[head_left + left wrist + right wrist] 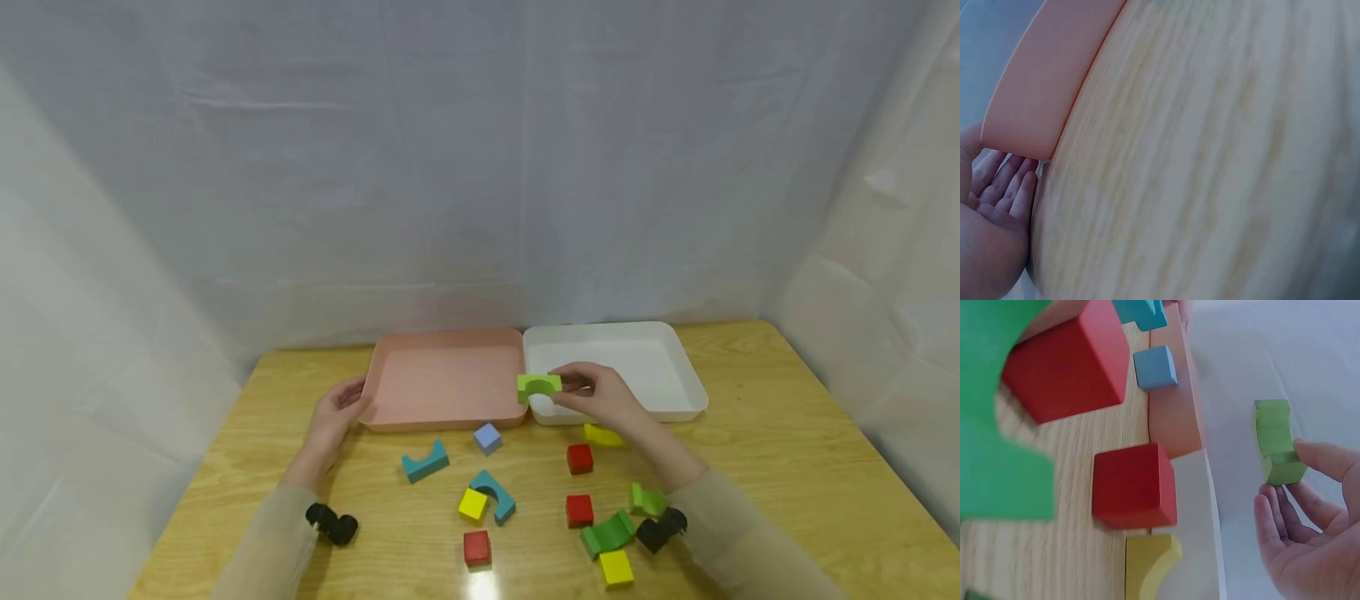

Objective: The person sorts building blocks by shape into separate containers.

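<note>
My right hand (602,394) pinches a light green arch block (538,385) by one end, above where the two trays meet. In the right wrist view, thumb and fingertips hold the block's (1272,437) lower end. My left hand (334,417) is at the near left corner of a pink tray (442,422), its fingers fairly straight against the tray's outside. Seen from the left wrist, the thumb lies by the rim and some fingertips are hidden behind the tray wall (1047,81). To the right stands a white tray (660,367).
On the table before the trays lie blue arches (426,463), a light blue cube (487,438), red cubes (580,458), yellow cubes (473,505), a yellow curved block (602,435) and green arches (608,534). White cloth (480,167) hangs behind the table and on both sides.
</note>
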{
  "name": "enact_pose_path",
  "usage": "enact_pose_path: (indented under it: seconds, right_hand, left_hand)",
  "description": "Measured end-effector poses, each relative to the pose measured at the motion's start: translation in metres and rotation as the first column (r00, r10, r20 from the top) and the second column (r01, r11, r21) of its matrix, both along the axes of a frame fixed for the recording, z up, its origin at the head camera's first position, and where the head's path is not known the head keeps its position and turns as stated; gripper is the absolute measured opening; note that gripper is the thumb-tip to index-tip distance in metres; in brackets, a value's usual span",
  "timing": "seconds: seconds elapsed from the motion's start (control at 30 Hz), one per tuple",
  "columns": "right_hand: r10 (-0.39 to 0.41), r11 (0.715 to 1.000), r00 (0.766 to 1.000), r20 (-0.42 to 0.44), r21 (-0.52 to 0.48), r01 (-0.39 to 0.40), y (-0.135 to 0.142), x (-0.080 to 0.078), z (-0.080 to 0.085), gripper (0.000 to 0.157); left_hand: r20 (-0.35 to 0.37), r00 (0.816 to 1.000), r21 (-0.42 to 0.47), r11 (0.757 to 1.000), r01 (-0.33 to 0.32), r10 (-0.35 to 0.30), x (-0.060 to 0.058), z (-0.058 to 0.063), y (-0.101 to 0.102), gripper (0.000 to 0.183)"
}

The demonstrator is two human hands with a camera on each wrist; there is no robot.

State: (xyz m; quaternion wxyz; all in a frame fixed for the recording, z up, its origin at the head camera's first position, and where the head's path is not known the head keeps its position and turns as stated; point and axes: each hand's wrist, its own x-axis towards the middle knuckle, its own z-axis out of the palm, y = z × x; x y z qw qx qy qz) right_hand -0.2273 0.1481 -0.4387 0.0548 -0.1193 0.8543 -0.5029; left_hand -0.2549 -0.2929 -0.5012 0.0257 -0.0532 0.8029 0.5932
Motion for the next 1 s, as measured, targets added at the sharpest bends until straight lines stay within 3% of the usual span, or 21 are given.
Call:
enact_pose_path:
  seconds: [0.67, 1.0]
  right_hand:
    - [0.023, 1.000, 1.000, -0.010, 0.005, -0.023, -0.048, -0.017, -0.007, 0.039]
    - [-0.032, 0.999, 0.998, 0.054, -0.002, 0.032, -0.065, -0.026, -0.013, 0.039]
  left_hand:
    - [0.004, 1.000, 0.011, 1.000, -0.014, 0.014, 0.000, 0.000, -0.002, 0.054]
    - [0.012, 1.000, 0.032, 0.999, -0.003, 0.003, 0.000, -0.003, -0.003, 0.055]
